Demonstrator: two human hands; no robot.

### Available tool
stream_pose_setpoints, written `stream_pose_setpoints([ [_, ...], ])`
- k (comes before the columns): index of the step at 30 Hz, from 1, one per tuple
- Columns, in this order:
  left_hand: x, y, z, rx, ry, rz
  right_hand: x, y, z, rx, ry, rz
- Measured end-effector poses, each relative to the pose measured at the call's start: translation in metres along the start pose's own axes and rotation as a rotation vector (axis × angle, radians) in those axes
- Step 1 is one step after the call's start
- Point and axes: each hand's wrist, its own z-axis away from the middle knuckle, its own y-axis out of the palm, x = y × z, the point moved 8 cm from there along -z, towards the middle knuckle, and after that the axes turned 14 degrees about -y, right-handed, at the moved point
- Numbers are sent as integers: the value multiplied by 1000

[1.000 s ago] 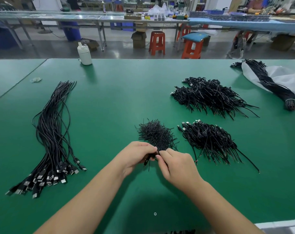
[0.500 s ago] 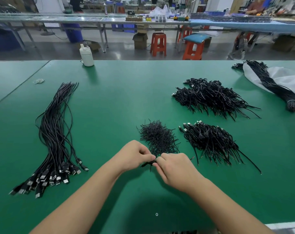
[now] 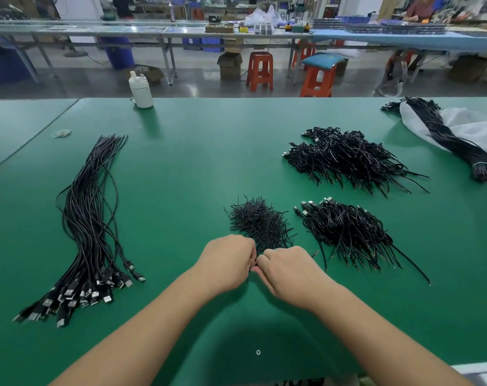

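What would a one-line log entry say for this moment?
left hand: pinches black cable | right hand: pinches it too | where: green table, just before pile of short wires

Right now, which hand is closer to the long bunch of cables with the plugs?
Left. The left hand lies right of the long cable bunch, across bare mat; the right hand sits beyond it, farther right. Both pinch a small black wire.

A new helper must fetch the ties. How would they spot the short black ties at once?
On the green table, look just beyond the left hand and right hand. The tie pile is a small tangle of short thin strands with no plugs, unlike the coiled cables to its right.
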Motion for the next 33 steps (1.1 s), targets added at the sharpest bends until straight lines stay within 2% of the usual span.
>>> stream_pose_setpoints([
  [2, 4, 0, -2, -21, -33, 71, -5, -9, -1, -57, -22, 9],
  [5, 22, -4, -9, 17, -134, 321, -17, -34, 0, -287, 3, 80],
  [7, 33, 1, -9, 158, -224, 706, -18, -45, 2, -383, -8, 85],
  [9, 34, 11, -5, 369, -285, 1113, -15, -44, 3, -379, -54, 58],
  [11, 30, 17, -2, 533, -298, 1297, -16, -40, 4, -368, -73, -6],
  [12, 28, 19, -1, 571, -284, 1316, -18, -39, 4, -382, -65, -46],
  [14, 28, 19, -2, 553, -242, 1289, -22, -38, 6, -418, -25, -117],
  [18, 28, 5, -6, 287, -142, 1077, -33, -30, 7, -396, 223, -314],
  [22, 25, -15, -5, -64, -84, 753, -49, -4, 10, -427, 660, -832],
  [24, 19, -26, 1, -188, -11, 656, -48, 11, 11, -459, 808, -1152],
  [26, 14, -32, 5, -248, 57, 606, -45, 17, 10, -494, 845, -1360],
  [28, 12, -34, 6, -280, 85, 601, -44, 15, 9, -516, 822, -1424],
  [30, 16, -33, 5, -278, 56, 651, -45, 8, 5, -529, 767, -1427],
  [33, 28, -22, -5, -181, -84, 777, -46, -1, 2, -479, 685, -1291],
])
